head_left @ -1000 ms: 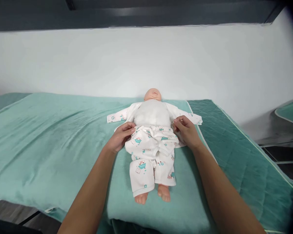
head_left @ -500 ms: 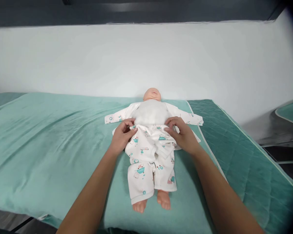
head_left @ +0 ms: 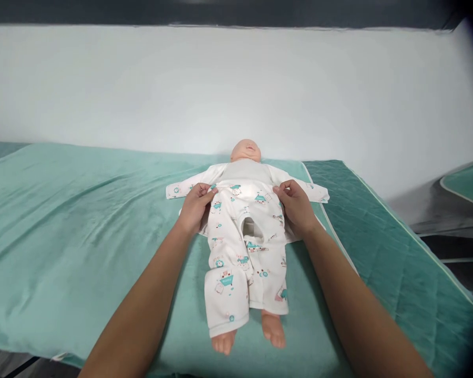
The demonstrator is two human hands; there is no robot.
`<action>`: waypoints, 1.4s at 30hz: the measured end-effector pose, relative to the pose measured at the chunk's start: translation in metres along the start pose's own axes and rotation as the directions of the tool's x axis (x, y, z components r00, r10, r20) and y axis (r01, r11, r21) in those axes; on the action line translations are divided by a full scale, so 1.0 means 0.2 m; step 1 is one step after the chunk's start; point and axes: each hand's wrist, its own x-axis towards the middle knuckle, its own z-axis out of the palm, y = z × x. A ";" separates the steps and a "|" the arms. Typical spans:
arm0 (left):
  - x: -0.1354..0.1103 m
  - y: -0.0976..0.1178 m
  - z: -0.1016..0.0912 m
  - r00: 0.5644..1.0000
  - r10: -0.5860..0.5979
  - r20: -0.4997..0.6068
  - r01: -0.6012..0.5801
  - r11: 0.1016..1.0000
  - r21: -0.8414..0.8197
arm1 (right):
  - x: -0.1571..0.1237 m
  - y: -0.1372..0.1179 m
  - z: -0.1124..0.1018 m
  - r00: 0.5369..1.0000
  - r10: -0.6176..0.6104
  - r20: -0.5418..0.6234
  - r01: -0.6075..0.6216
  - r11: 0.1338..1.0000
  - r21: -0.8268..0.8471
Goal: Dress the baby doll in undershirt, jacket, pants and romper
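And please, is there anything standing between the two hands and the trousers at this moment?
Nothing visible is in the way: the left hand and right hand each pinch the trousers at the waist. The sleeves lie off to the sides.

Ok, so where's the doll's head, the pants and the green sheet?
Doll's head (head_left: pixel 243 151), head-camera view: about its middle.
Pants (head_left: pixel 233 241), head-camera view: cloth of the picture-left leg.
Green sheet (head_left: pixel 71 247), head-camera view: bare stretch at picture left.
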 end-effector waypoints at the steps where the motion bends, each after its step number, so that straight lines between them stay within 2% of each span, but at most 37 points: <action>1: 0.00 -0.01 -0.01 1.000 -0.002 -0.030 0.002 1.000 0.006 | 0.00 0.01 -0.01 1.000 -0.009 -0.004 0.009 1.000 -0.024; 4: 0.00 -0.02 -0.03 0.995 -0.005 -0.099 0.012 0.998 0.068 | 0.00 0.04 -0.03 0.997 -0.053 -0.061 0.047 0.994 -0.100; 6: 0.00 -0.03 -0.04 0.994 0.019 -0.110 0.002 0.983 0.186 | 0.00 0.05 -0.03 0.988 -0.092 -0.124 0.071 0.984 -0.163; 8: 0.01 -0.04 -0.05 0.998 0.027 -0.056 -0.009 0.952 0.306 | 0.00 0.05 -0.04 0.981 -0.126 -0.149 0.089 0.968 -0.234; 10: 0.00 -0.03 -0.05 1.000 -0.009 0.025 0.000 0.936 0.353 | -0.01 0.04 -0.04 0.984 -0.136 -0.112 0.102 0.957 -0.271; 13: -0.01 0.00 -0.05 0.991 -0.091 0.096 0.054 0.940 0.337 | -0.04 0.00 -0.07 0.996 -0.088 0.027 0.092 0.959 -0.268; 15: -0.02 0.03 -0.05 0.984 -0.131 0.120 0.087 0.944 0.319 | -0.06 -0.04 -0.09 0.994 -0.008 0.105 0.036 0.963 -0.267; 18: -0.03 0.05 -0.06 0.973 -0.165 0.161 0.115 0.953 0.279 | -0.07 -0.09 -0.12 0.978 0.120 0.168 -0.072 0.962 -0.264; 20: -0.03 0.06 -0.06 0.965 -0.183 0.190 0.133 0.959 0.250 | -0.07 -0.11 -0.12 0.967 0.162 0.197 -0.100 0.952 -0.291; 23: -0.03 0.07 -0.08 0.955 -0.204 0.214 0.155 0.962 0.226 | -0.06 -0.10 -0.12 0.970 0.163 0.182 -0.081 0.917 -0.390; 27: -0.04 0.07 -0.08 0.950 -0.233 0.209 0.197 0.964 0.180 | -0.06 -0.06 -0.11 0.986 0.091 0.138 -0.018 0.890 -0.455; 31: -0.04 0.07 -0.09 0.951 -0.228 0.210 0.209 0.972 0.108 | -0.08 -0.05 -0.11 0.985 0.102 0.136 -0.045 0.928 -0.370; 37: -0.04 0.07 -0.11 0.940 -0.240 0.243 0.227 0.971 0.080 | -0.10 -0.06 -0.11 0.951 0.178 0.254 -0.144 0.978 -0.149; 39: -0.04 0.06 -0.10 0.944 -0.237 0.229 0.221 0.971 0.094 | -0.09 -0.04 -0.10 0.960 0.168 0.225 -0.135 0.979 -0.154; 42: -0.04 0.05 -0.09 0.960 -0.208 0.189 0.186 0.974 0.131 | -0.07 0.00 -0.09 0.981 0.133 0.138 -0.095 0.963 -0.251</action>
